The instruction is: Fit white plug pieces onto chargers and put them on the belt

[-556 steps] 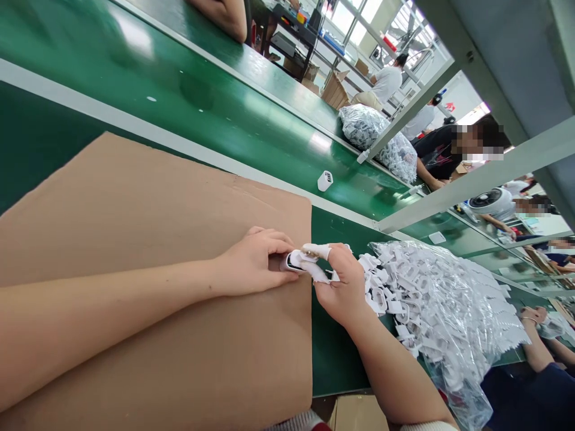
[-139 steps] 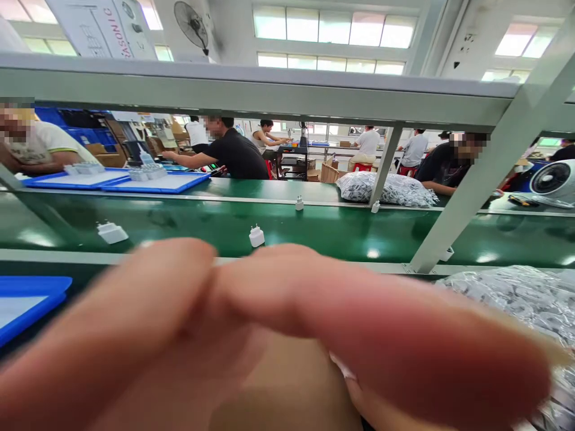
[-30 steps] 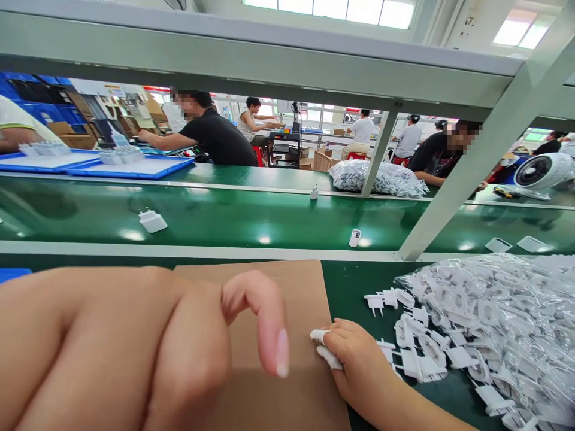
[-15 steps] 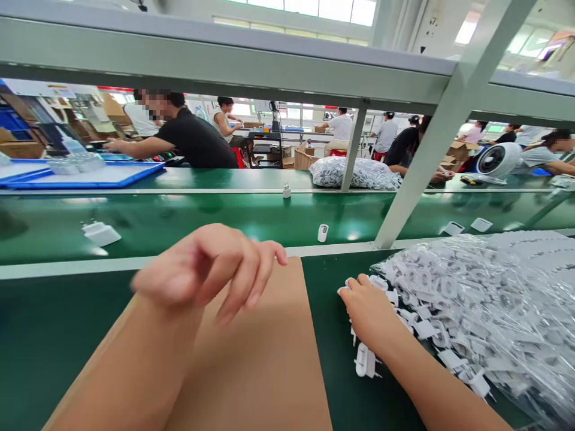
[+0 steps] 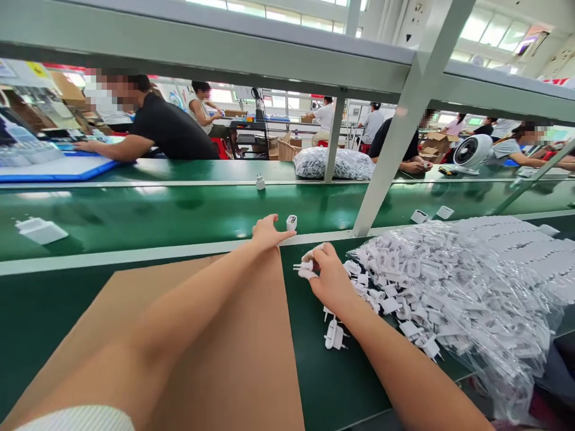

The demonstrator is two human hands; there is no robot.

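our left hand [image 5: 266,233] splayed by a white shell [image 5: 291,223] on the green belt [image 5: 197,212], our right hand [image 5: 332,278] pinching a pronged plug piece [image 5: 306,265], messy plug pile [image 5: 415,272] alongside

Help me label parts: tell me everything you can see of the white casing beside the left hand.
The casing is a small, white, plastic-looking block with rounded corners, taller than wide in this view. Its upper part shows dark openings, too small to make out. It rests on the green surface, just beyond the pale strip. The left hand is open beside it, thumb just below it in the picture; whether they touch, I cannot tell.
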